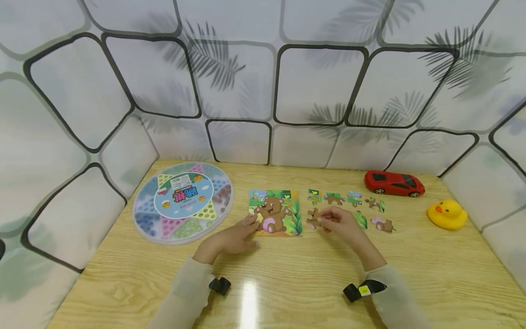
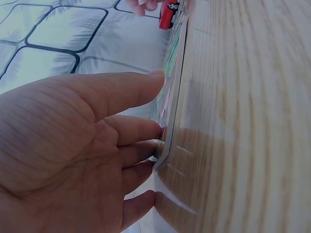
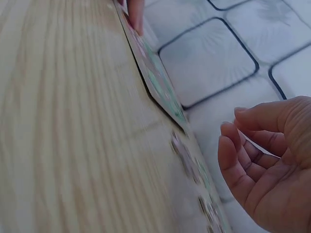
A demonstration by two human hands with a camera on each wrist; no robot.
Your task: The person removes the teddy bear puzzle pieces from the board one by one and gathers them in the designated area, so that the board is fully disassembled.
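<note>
A square bear picture puzzle (image 1: 279, 212) lies flat on the table. The fingertips of my left hand (image 1: 238, 235) touch its left edge; in the left wrist view that hand (image 2: 92, 145) has fairly straight fingers. Right of the picture is a brown bear puzzle piece (image 1: 313, 219). Close beside it hovers my right hand (image 1: 341, 224), fingers loosely bent. From the right wrist view, thumb and fingertips of this hand (image 3: 262, 160) are near each other, with no piece visible between them. A green piece (image 1: 360, 220) is partly hidden behind the right hand.
Several loose puzzle pieces (image 1: 334, 198) lie in two rows at the right. A round board game case (image 1: 222, 210) stands at the left. Toward the back right are a red toy car (image 1: 394, 183) and a yellow rubber duck (image 1: 448, 215). Patterned walls surround the wooden table (image 1: 287, 288).
</note>
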